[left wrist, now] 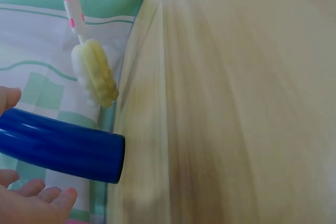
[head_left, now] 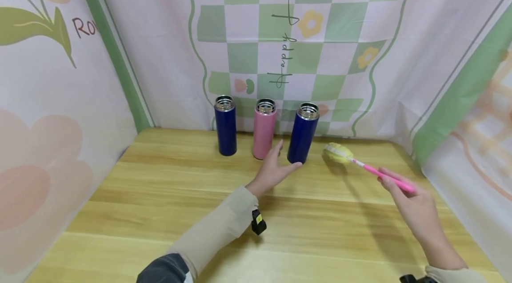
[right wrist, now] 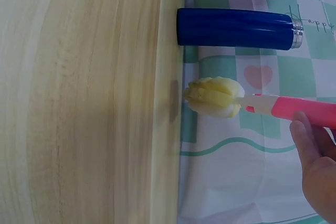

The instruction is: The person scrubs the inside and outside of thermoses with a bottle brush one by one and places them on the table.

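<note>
In the head view my left hand (head_left: 273, 172) reaches toward the right-hand blue bottle (head_left: 303, 134), thumb and fingers spread on either side of its lower part. The left wrist view shows that blue bottle (left wrist: 63, 144) between the thumb and the loosely bent fingers (left wrist: 44, 198). My right hand (head_left: 416, 207) grips the pink handle of a bottle brush (head_left: 394, 181). Its yellow and white sponge head (head_left: 339, 152) points left, close over the tabletop and right of that bottle. A pink bottle (head_left: 264, 132) stands just behind my left fingers, lidless like the blue one.
Another lidless blue bottle (head_left: 226, 129) stands at the left of the row. All three bottles are near the back edge of the wooden table (head_left: 160, 212). A printed curtain (head_left: 312, 25) hangs right behind them, and more fabric (head_left: 52, 149) hangs along the sides.
</note>
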Available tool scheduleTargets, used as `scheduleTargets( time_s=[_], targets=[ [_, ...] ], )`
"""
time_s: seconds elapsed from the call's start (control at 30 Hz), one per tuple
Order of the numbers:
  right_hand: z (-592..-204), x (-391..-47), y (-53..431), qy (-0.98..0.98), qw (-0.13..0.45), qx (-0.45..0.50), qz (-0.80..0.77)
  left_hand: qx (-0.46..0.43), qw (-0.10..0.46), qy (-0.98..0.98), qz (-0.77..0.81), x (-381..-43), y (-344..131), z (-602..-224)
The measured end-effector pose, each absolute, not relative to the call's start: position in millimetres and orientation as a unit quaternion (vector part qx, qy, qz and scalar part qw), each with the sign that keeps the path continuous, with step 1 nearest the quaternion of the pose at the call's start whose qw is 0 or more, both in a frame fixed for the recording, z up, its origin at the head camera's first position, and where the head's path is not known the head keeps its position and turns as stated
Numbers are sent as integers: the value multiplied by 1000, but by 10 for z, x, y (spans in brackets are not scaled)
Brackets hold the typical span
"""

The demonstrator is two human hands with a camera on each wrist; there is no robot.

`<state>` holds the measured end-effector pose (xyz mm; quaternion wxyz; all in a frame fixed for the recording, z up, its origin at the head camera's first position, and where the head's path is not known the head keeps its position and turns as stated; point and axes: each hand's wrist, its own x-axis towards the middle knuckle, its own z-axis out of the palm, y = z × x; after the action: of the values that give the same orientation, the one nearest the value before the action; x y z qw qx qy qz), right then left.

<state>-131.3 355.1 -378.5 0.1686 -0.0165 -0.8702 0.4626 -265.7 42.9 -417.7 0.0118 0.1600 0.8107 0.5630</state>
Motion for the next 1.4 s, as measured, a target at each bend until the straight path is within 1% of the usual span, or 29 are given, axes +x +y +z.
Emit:
scheduleTargets(
  time_s=[0.4, 0.5, 0.63, 0.7, 0.87, 0.93, 1.2, 1.4],
  targets=[
    [-3898, -1336, 3592, -894, 230, 1, 384, 205, 34, 807, 553, -2574, 1, -4272],
    [-3914, -1337, 3616, -902, 224, 8, 368, 216, 41, 813, 539, -2564, -140, -4278],
    [-3905, -1304, 3636, -915, 186, 4, 358, 224, 53, 826, 515, -2530, -281, -4255],
    [-3913, -1287, 3649, -920, 178, 6, 348, 230, 57, 831, 503, -2508, -339, -4245],
    [-3968, -1285, 3671, -929, 203, 43, 308, 253, 55, 843, 472, -2453, -462, -4239],
    [-3982, -1289, 3672, -935, 200, 56, 288, 265, 50, 846, 460, -2439, -504, -4252],
    [-3995, -1281, 3662, -964, 84, 29, 251, 302, 38, 869, 390, -2374, -610, -4330],
    [-4044, -1370, 3651, -973, 32, 35, 224, 343, -4, 893, 291, -2345, -626, -4324]
  ],
)
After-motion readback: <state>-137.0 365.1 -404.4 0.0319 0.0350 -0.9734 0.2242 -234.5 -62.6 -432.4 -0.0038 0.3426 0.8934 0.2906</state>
